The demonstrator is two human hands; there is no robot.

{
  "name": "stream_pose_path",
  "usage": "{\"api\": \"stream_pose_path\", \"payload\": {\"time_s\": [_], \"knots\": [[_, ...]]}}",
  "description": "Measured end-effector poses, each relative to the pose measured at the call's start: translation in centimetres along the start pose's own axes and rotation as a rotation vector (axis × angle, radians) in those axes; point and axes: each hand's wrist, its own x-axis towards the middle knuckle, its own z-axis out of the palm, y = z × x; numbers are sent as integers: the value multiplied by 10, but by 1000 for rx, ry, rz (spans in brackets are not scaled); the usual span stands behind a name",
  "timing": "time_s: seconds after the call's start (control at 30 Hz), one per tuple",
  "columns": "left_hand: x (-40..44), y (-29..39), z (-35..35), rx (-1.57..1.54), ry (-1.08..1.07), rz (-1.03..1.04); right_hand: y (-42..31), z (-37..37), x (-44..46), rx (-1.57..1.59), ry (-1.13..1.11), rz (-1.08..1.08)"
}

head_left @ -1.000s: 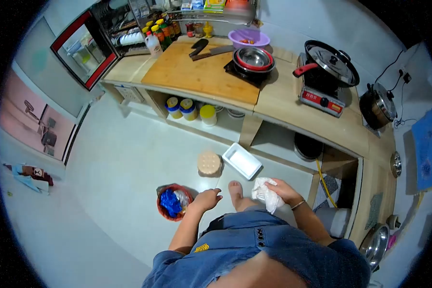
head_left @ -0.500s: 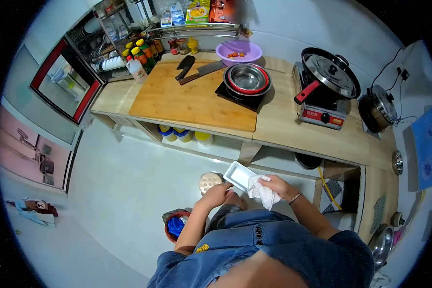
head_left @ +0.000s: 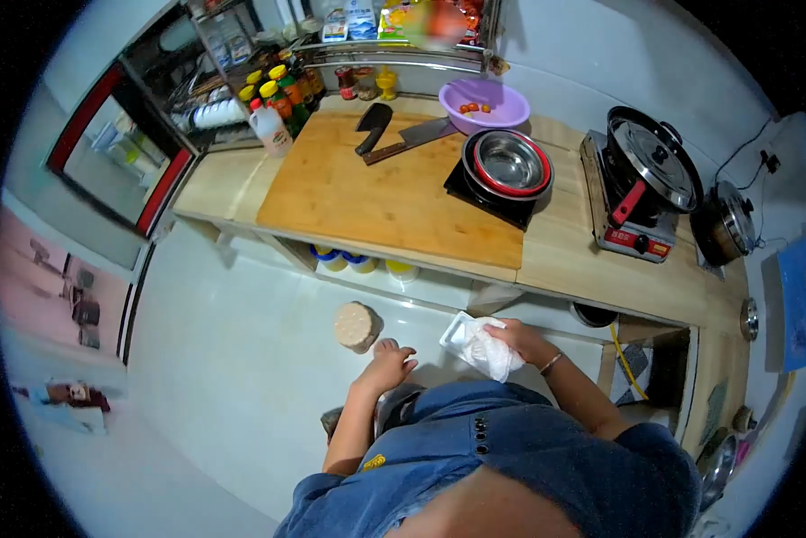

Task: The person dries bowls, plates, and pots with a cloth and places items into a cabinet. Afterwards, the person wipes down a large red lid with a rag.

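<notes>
My right hand (head_left: 521, 341) is closed on a crumpled white cloth (head_left: 493, 352), which hangs in front of my body. Partly behind the cloth is a white rectangular tray (head_left: 455, 332), low by the cabinet; whether cloth and tray touch I cannot tell. My left hand (head_left: 388, 368) holds nothing, its fingers apart, over the floor near my foot. Just beyond that hand stands a round beige stool (head_left: 355, 326).
Ahead runs a counter with a wooden board (head_left: 394, 206), two knives (head_left: 412, 141), nested bowls (head_left: 511, 164), a purple basin (head_left: 484, 103) and a lidded pan (head_left: 654, 161) on a gas stove (head_left: 634, 240). Jars sit on the shelf below.
My view has shifted, so the counter looks closer. My left hand has moved away from the tray's near side and spread its fingers. The cloth now overlaps more of the tray.
</notes>
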Motion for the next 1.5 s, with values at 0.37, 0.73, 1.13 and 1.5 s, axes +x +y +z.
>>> {"api": "stream_pose_path", "payload": {"time_s": [0.37, 0.73, 1.13, 1.5], "knots": [[58, -62, -165, -164, -158, 135, -96, 38, 112, 26, 411, -179], [227, -27, -168, -412, -326, 312, -133, -82, 56, 579, 883, -418], [408, 42, -126, -709, -14, -119, -139, -183, 129, 821, 605, -545], [279, -19, -172, -1099, 76, -200, -137, -89, 132, 725, 672, -159]]}}
